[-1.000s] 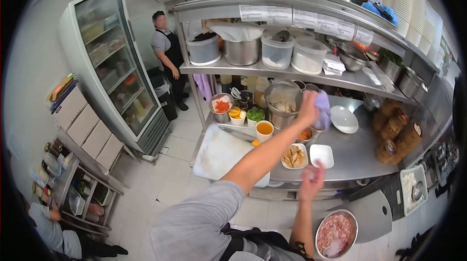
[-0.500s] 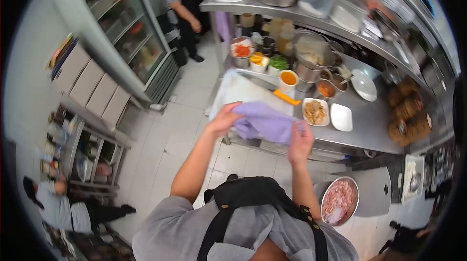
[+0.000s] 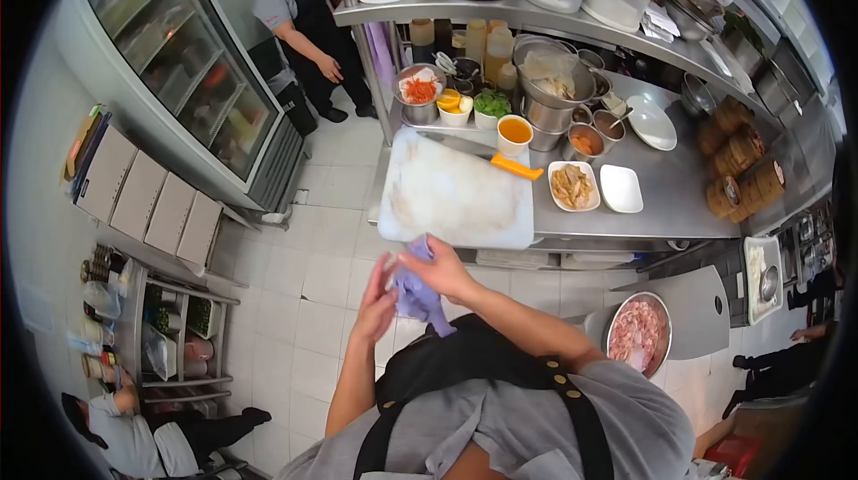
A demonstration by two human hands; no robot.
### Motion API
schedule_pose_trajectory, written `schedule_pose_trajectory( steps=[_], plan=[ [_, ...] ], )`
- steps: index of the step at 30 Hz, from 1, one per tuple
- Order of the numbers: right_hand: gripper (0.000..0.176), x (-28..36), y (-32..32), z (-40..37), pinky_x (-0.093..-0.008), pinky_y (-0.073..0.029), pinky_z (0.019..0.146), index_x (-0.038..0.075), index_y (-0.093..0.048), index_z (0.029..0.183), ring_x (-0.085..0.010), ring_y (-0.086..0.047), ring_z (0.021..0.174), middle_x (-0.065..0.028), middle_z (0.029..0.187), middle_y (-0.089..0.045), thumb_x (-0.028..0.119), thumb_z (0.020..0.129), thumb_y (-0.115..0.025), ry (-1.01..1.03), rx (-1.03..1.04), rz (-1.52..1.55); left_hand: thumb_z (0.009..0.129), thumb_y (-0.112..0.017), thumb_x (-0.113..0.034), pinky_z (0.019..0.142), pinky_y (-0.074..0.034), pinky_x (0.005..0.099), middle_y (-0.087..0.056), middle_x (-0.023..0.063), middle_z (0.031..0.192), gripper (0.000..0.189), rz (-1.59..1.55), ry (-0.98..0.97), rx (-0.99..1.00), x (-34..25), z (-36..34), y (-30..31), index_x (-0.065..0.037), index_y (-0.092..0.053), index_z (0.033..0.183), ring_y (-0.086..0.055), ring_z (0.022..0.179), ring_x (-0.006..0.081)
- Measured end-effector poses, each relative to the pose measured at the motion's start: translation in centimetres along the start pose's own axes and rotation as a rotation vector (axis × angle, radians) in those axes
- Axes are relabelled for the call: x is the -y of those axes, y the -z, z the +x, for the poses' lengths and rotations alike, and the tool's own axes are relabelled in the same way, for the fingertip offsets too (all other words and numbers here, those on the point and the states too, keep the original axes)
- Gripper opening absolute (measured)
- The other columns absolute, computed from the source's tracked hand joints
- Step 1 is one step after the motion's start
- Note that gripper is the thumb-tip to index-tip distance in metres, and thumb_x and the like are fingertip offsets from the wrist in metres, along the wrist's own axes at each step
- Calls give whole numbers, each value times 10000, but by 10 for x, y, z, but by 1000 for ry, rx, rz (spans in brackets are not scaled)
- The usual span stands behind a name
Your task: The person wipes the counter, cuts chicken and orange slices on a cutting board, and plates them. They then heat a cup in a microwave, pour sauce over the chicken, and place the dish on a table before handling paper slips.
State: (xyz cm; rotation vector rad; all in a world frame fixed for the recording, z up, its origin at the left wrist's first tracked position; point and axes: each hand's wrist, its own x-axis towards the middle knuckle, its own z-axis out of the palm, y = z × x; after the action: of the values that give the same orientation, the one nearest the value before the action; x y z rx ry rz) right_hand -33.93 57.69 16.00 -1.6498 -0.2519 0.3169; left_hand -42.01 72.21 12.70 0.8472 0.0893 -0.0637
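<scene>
A bunched purple cloth (image 3: 416, 294) hangs in front of my apron, just off the near edge of the white cutting board (image 3: 451, 194). My right hand (image 3: 440, 271) grips the cloth from above, thumb and fingers closed around it. To its left, my left hand (image 3: 374, 306) is raised beside the cloth with its fingers apart, pointing up. On the board's right side lies a knife with an orange handle (image 3: 517, 167).
Behind the board stand a cup of orange liquid (image 3: 514, 135) and chopped greens (image 3: 491, 105). A dish of meat pieces (image 3: 574, 186) sits beside a white dish (image 3: 621, 189). A bowl of raw meat (image 3: 638, 333) is at lower right. Co-workers stand near the fridge (image 3: 192, 78) and at lower left.
The cloth, spread between both hands over the board before, is now bunched up close to my apron. Both hands have come together, and the board shows uncovered.
</scene>
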Motion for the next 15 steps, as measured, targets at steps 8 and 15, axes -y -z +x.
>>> schedule_pose_trajectory(
  steps=[8,15],
  plan=[
    [832,-65,30,-26,-381,-424,957,63,-301,1419,-322,-499,1181,-217,1285,-485,206,736,-754,373,102,-338,854,-520,31,737,-535,338,-617,97,952,193,77,60,-299,60,71,11,18,-563,1042,-615,837,179],
    [140,-164,213,136,-438,-512,677,51,-647,838,-368,-630,770,-207,812,-639,117,773,-542,21,-297,-1111,935,-439,-153,732,-552,372,-618,120,991,257,55,121,-501,31,114,84,-9,-540,1123,-631,854,206]
  ],
)
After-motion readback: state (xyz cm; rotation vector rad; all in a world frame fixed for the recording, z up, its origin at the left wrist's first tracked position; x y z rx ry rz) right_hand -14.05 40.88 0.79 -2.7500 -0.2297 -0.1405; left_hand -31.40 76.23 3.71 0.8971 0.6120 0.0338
